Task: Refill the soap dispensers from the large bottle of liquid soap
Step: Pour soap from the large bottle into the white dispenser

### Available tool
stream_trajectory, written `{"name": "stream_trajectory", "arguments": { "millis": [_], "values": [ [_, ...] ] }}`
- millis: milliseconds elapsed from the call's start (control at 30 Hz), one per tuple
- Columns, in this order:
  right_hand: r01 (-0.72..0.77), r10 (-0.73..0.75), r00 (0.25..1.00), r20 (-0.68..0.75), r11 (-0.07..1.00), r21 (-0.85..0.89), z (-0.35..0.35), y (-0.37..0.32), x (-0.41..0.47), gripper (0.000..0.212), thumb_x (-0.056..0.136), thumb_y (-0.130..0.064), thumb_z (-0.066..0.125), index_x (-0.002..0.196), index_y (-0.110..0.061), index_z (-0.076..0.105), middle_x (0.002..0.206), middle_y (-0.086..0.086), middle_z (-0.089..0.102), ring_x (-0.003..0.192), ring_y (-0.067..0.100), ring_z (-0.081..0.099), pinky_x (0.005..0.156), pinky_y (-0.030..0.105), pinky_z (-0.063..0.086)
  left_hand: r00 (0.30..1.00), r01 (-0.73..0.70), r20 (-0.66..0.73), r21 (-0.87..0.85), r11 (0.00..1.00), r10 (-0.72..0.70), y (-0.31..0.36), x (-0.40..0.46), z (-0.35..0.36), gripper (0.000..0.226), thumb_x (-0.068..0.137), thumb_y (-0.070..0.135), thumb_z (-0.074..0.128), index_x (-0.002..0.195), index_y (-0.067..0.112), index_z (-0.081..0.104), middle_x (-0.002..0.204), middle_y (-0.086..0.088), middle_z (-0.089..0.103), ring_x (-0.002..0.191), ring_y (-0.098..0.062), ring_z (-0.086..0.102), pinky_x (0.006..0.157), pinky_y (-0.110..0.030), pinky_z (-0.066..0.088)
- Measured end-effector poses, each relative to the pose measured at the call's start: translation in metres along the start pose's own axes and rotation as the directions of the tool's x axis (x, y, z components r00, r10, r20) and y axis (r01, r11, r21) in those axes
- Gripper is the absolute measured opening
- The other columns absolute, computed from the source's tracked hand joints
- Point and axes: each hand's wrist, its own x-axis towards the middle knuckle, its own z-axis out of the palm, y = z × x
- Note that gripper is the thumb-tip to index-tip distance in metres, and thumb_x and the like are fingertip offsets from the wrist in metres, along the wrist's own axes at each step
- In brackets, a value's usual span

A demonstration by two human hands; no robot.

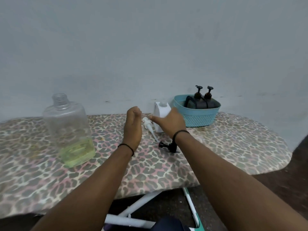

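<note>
Board frame [133,212], white tubing, nearest camera at 6 o'clock beneath leopard-print board [216,152]. Left hand [132,127] at centre, edge-on, fingers loosely curled, holding nothing. Right hand [168,121] at 1 o'clock of it, fingers around white dispenser [160,109]; dispenser upright, neck uncapped. White pump [149,126] lies between hands; black pump [168,146] lies at 5 o'clock of it. Large bottle [69,129] upright at 9 o'clock, uncapped, yellow-green soap low. Teal basket [198,114] at 2 o'clock holds two dark dispensers [202,100].
</note>
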Motion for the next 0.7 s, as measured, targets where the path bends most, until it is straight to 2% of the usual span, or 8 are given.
{"name": "stream_trajectory", "arguments": {
  "millis": [67, 133, 267, 400, 500, 567, 633, 700],
  "values": [
    [-0.038, 0.037, 0.999, -0.038, 0.999, -0.029, 0.003, -0.004, 0.003, 0.069, 0.077, -0.047, 0.075, 0.124, -0.006, 0.046, 0.117, 0.015, 0.064, 0.106, 0.034, 0.061, 0.080, 0.039, 0.051, 1.000, -0.012, 0.006, 0.045, 0.999, 0.011, 0.006, -0.008, -0.006, 0.034, 0.105, 0.054, 0.038, 0.129, 0.034, 0.051, 0.118, 0.023, 0.052, 0.111, 0.001, 0.057, 0.088, -0.017, 0.041],
    [-0.063, 0.062, 0.996, -0.056, 0.998, -0.008, 0.002, -0.007, 0.004, 0.060, 0.081, -0.039, 0.073, 0.122, -0.004, 0.048, 0.116, 0.018, 0.064, 0.105, 0.036, 0.061, 0.079, 0.038, 0.050, 1.000, -0.008, 0.007, 0.094, 0.996, 0.007, 0.012, -0.014, -0.013, 0.047, 0.102, 0.055, 0.044, 0.141, 0.027, 0.045, 0.117, 0.028, 0.051, 0.107, 0.010, 0.053, 0.082, -0.009, 0.039],
    [0.023, -0.014, 0.996, -0.088, 0.994, 0.110, -0.015, -0.014, -0.001, 0.050, 0.081, -0.035, 0.070, 0.118, -0.008, 0.048, 0.100, 0.008, 0.060, 0.088, 0.028, 0.058, 0.064, 0.030, 0.040, 1.000, 0.004, 0.016, 0.139, 0.990, -0.006, 0.025, -0.019, -0.024, 0.049, 0.102, 0.044, 0.054, 0.145, 0.025, 0.042, 0.131, 0.005, 0.056, 0.112, -0.006, 0.055, 0.083, -0.014, 0.041],
    [0.157, -0.146, 0.987, -0.062, 0.955, 0.252, -0.045, -0.031, -0.014, 0.041, 0.079, -0.029, 0.070, 0.113, -0.017, 0.052, 0.092, -0.007, 0.056, 0.081, 0.014, 0.057, 0.060, 0.027, 0.045, 0.999, -0.021, 0.042, 0.157, 0.987, 0.014, 0.045, -0.025, -0.028, 0.054, 0.101, 0.042, 0.058, 0.148, 0.022, 0.040, 0.144, -0.001, 0.052, 0.125, -0.013, 0.053, 0.097, -0.027, 0.044],
    [0.175, -0.216, 0.974, 0.068, 0.908, 0.379, -0.065, -0.040, -0.029, 0.032, 0.081, -0.017, 0.073, 0.109, -0.014, 0.057, 0.104, 0.006, 0.064, 0.096, 0.026, 0.063, 0.075, 0.042, 0.058, 0.997, -0.057, 0.061, 0.182, 0.982, 0.046, 0.063, -0.033, -0.034, 0.063, 0.099, 0.044, 0.061, 0.152, 0.020, 0.036, 0.150, -0.001, 0.047, 0.135, -0.017, 0.048, 0.111, -0.039, 0.042],
    [0.097, -0.257, 0.933, 0.252, 0.855, 0.510, -0.077, -0.042, -0.040, 0.036, 0.085, -0.005, 0.071, 0.118, -0.005, 0.057, 0.116, 0.022, 0.064, 0.106, 0.036, 0.065, 0.090, 0.051, 0.057, 0.993, -0.101, 0.085, 0.174, 0.980, 0.087, 0.075, -0.041, -0.042, 0.061, 0.096, 0.043, 0.066, 0.148, 0.020, 0.042, 0.145, 0.000, 0.052, 0.131, -0.019, 0.052, 0.108, -0.042, 0.046],
    [-0.005, -0.320, 0.840, 0.438, 0.802, 0.597, -0.087, -0.041, -0.056, 0.041, 0.087, 0.002, 0.067, 0.126, -0.005, 0.056, 0.123, 0.024, 0.064, 0.109, 0.031, 0.066, 0.094, 0.045, 0.056, 0.989, -0.112, 0.115, 0.142, 0.984, 0.096, 0.083, -0.053, -0.054, 0.057, 0.092, 0.039, 0.072, 0.141, 0.020, 0.050, 0.136, 0.003, 0.059, 0.122, -0.015, 0.058, 0.100, -0.036, 0.051],
    [-0.041, -0.385, 0.755, 0.530, 0.780, 0.624, -0.092, -0.040, -0.070, 0.044, 0.089, 0.007, 0.064, 0.130, -0.005, 0.054, 0.125, 0.021, 0.063, 0.112, 0.026, 0.065, 0.094, 0.037, 0.055, 0.985, -0.074, 0.164, 0.095, 0.993, 0.058, 0.089, -0.066, -0.069, 0.052, 0.087, 0.035, 0.079, 0.133, 0.019, 0.058, 0.124, 0.004, 0.066, 0.111, -0.011, 0.064, 0.086, -0.025, 0.054]
  ]
}}
